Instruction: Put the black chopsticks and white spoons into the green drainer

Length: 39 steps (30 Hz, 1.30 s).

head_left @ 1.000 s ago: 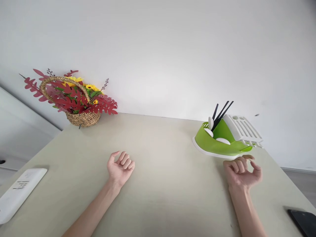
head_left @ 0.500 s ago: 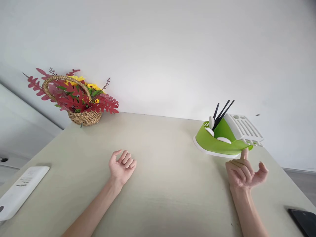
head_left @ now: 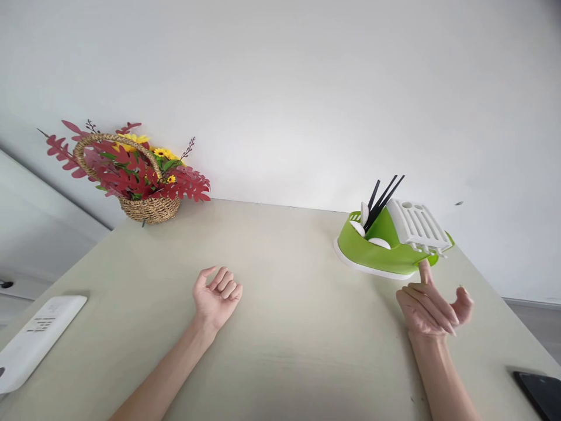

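Near the back right of the table stands a green and white boat-shaped utensil holder (head_left: 366, 250) with a slotted white top (head_left: 423, 222). Black chopsticks (head_left: 380, 204) and several white pieces like spoon heads (head_left: 379, 243) stick out of it. My right hand (head_left: 432, 304) is in front, palm up, its index finger stretched to the holder's lower right edge and seemingly touching it. The other fingers are bent, the thumb stands apart, and nothing is held. My left hand (head_left: 217, 297) rests palm up near the table's middle, fingers loosely curled and free of any object.
A wicker basket (head_left: 151, 210) of red leaves and yellow flowers stands at the back left. On the table's left edge lies a white flat device (head_left: 41, 339), and a black phone (head_left: 541, 393) at the right front. A white wall borders the back.
The utensil holder has shifted left and turned slightly. My right index finger has moved left with it, and its other fingers have loosened. My left hand has stayed put.
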{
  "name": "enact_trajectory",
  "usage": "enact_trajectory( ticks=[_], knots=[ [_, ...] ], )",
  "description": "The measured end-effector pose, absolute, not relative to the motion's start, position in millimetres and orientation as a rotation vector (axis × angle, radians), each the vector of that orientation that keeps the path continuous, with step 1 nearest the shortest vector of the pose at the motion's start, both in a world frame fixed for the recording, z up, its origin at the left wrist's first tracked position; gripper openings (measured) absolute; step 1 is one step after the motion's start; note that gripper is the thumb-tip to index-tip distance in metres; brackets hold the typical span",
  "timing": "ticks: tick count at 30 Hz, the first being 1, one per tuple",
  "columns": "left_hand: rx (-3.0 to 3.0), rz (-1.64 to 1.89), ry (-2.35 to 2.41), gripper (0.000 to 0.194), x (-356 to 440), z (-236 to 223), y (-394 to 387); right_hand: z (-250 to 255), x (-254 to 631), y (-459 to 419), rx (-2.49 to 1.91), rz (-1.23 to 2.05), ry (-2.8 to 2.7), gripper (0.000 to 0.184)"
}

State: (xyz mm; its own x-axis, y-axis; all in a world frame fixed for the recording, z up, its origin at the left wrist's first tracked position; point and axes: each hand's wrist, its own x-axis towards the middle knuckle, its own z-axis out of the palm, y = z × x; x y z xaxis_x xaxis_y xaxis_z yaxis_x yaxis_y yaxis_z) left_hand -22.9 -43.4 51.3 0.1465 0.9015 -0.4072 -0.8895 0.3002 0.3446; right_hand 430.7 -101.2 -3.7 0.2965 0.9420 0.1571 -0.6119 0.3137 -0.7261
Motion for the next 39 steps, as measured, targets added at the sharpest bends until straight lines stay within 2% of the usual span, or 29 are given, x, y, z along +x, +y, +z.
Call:
enact_trajectory(
  ticks=[3, 6, 9, 13, 20, 31, 39],
  knots=[
    [0.041, 1.289, 0.612, 0.050, -23.2, 51.0, -43.4, 6.3, 419.9, -99.1, -0.967, 0.932, -0.707, 0.057],
    [0.054, 1.290, 0.615, 0.049, -23.1, 51.0, -43.4, 14.6, 410.3, -92.8, -1.042, 0.966, -0.759, 0.047],
    [0.060, 1.288, 0.621, 0.049, -22.7, 51.3, -43.8, 18.5, 400.2, -86.5, -1.164, 0.939, -0.802, 0.057],
    [0.064, 1.281, 0.622, 0.048, -22.1, 51.3, -44.3, 12.3, 390.1, -81.1, -1.455, 0.692, -0.829, 0.068],
    [0.041, 1.283, 0.595, 0.048, -21.9, 50.4, -44.1, -0.2, 386.0, -79.0, -1.950, 0.354, -0.842, 0.056],
    [0.052, 1.287, 0.603, 0.048, -22.8, 51.3, -44.2, -3.1, 360.1, -77.1, -1.868, 0.398, -1.079, 0.051],
    [0.047, 1.296, 0.591, 0.048, -24.9, 50.9, -43.9, -1.0, 310.3, -80.6, -1.697, 0.556, -1.300, 0.041]
  ],
)
